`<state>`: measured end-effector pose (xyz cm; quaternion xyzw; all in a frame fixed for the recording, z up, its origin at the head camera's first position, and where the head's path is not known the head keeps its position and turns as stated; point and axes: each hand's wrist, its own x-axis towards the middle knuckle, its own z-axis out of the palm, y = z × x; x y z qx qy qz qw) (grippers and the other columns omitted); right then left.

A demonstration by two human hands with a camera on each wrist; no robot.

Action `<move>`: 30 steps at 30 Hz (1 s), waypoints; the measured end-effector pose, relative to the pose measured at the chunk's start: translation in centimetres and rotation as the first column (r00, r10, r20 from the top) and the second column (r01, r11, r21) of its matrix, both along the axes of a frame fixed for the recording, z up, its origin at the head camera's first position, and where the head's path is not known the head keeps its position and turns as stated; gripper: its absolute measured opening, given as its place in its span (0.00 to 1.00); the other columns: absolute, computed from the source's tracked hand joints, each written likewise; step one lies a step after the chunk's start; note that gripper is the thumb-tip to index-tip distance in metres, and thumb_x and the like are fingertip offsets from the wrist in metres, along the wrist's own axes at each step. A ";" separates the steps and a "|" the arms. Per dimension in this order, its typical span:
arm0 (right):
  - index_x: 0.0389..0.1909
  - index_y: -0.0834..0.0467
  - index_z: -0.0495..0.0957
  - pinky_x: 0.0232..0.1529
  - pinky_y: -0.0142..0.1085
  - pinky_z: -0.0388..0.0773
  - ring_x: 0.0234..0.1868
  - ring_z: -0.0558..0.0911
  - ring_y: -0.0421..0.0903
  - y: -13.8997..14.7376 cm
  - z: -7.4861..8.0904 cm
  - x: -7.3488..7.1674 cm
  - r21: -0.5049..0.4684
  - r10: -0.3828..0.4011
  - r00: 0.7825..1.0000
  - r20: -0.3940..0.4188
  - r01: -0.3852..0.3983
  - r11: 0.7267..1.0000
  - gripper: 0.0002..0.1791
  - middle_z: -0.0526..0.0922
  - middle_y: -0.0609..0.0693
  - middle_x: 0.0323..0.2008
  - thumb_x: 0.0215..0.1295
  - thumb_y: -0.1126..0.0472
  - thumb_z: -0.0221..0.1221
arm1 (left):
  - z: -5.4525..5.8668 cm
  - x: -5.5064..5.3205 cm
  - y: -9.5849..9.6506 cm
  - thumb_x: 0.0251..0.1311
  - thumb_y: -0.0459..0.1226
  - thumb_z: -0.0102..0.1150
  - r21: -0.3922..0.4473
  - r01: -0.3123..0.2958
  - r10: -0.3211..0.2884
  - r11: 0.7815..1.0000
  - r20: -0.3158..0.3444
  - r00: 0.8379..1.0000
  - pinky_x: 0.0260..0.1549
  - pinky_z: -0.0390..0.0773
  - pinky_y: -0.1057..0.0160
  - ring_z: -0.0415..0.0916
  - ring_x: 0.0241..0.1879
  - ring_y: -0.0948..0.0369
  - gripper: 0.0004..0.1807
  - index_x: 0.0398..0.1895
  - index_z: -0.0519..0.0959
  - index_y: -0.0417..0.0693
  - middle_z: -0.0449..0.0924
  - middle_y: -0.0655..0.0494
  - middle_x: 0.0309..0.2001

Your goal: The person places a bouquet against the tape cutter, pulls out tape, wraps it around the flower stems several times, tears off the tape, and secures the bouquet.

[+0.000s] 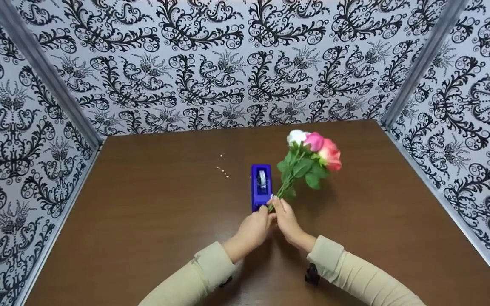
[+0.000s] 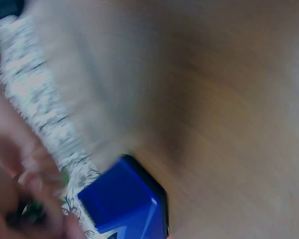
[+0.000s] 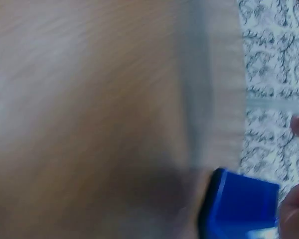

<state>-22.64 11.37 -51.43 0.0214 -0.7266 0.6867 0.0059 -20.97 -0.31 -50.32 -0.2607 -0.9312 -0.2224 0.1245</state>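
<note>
A bouquet of flowers with white, pink and coral blooms leans to the upper right in the head view. Its green stems run down into both hands, which meet at the lower ends. My left hand grips the stem ends with curled fingers. Just above it my right hand pinches the stems between thumb and fingers. Directly behind the hands sits a blue tape dispenser with a roll of clear tape. In the left wrist view the dispenser shows beside the left fingers.
Small white scraps lie on the brown table, left of the dispenser. Patterned black-and-white panels enclose the table at the back and both sides, with grey strips along their joints.
</note>
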 end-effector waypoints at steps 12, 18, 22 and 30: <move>0.35 0.73 0.69 0.38 0.30 0.67 0.33 0.70 0.40 0.6 -0.3 -0.2 0.083 0.059 0.992 -0.111 -0.050 0.995 0.16 0.72 0.51 0.31 0.73 0.65 0.38 | 0.1 0.3 -0.3 0.66 0.33 0.44 0.574 -0.069 -0.309 0.816 0.533 0.788 0.15 0.68 0.69 0.66 0.14 0.66 0.09 0.29 0.69 0.37 0.67 0.58 0.16; 0.28 0.67 0.69 0.34 0.31 0.66 0.28 0.68 0.41 0.3 0.4 -0.4 0.238 -0.014 0.987 -0.160 0.052 0.970 0.16 0.71 0.50 0.25 0.72 0.62 0.41 | -0.4 1.6 1.6 0.61 0.33 0.52 0.091 -0.152 0.148 0.984 0.044 0.988 0.14 0.72 0.60 0.76 0.18 0.54 0.07 0.30 0.66 0.40 0.75 0.49 0.18; 0.25 0.66 0.69 0.30 0.30 0.66 0.25 0.67 0.40 0.4 0.6 -0.5 0.269 -0.045 0.989 -0.139 0.082 0.960 0.18 0.68 0.48 0.21 0.71 0.60 0.43 | -1.6 1.7 2.3 0.54 0.31 0.56 -0.079 -0.261 0.224 0.962 -0.320 0.921 0.09 0.71 0.65 0.73 0.13 0.60 0.08 0.27 0.66 0.42 0.73 0.55 0.16; 0.28 0.72 0.75 0.36 0.30 0.72 0.31 0.77 0.42 0.6 0.1 -0.8 0.135 0.067 0.998 0.011 -0.068 0.988 0.18 0.81 0.59 0.30 0.67 0.65 0.40 | -1.8 1.5 1.1 0.58 0.39 0.56 0.173 -0.042 0.032 0.984 0.059 0.998 0.19 0.73 0.63 0.77 0.22 0.57 0.12 0.34 0.72 0.37 0.77 0.49 0.21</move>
